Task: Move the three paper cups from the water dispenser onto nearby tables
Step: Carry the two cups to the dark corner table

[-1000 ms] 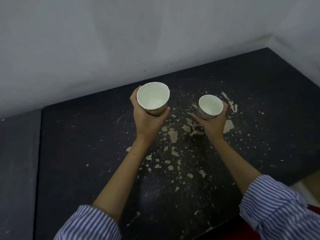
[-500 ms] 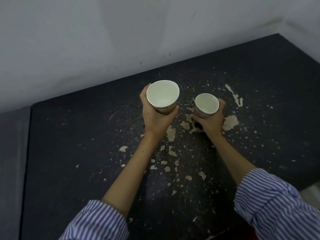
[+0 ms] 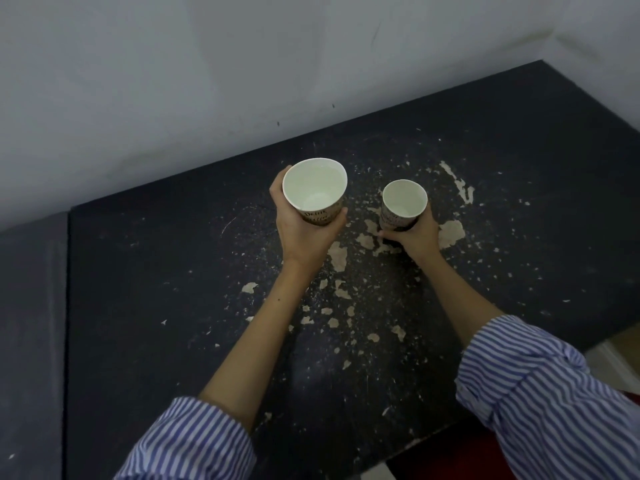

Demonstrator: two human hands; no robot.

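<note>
Two white paper cups with dark lettering are in view, both upright with their mouths facing me. My left hand (image 3: 304,233) grips the left paper cup (image 3: 315,187), holding it above the black table (image 3: 156,271). My right hand (image 3: 417,232) wraps around the base of the right paper cup (image 3: 404,200), which sits low, at or just above the tabletop. I cannot tell whether it touches the surface. The third cup and the water dispenser are out of view.
The black tabletop is worn, with pale chipped patches (image 3: 450,232) around the cups. A white wall (image 3: 207,81) runs along its far edge and right corner. A second dark surface (image 3: 31,323) adjoins on the left. The table's near edge is at lower right.
Both hands have come closer together, and the right cup has sunk lower toward the tabletop. The left cup stays raised. The view has shifted a little.
</note>
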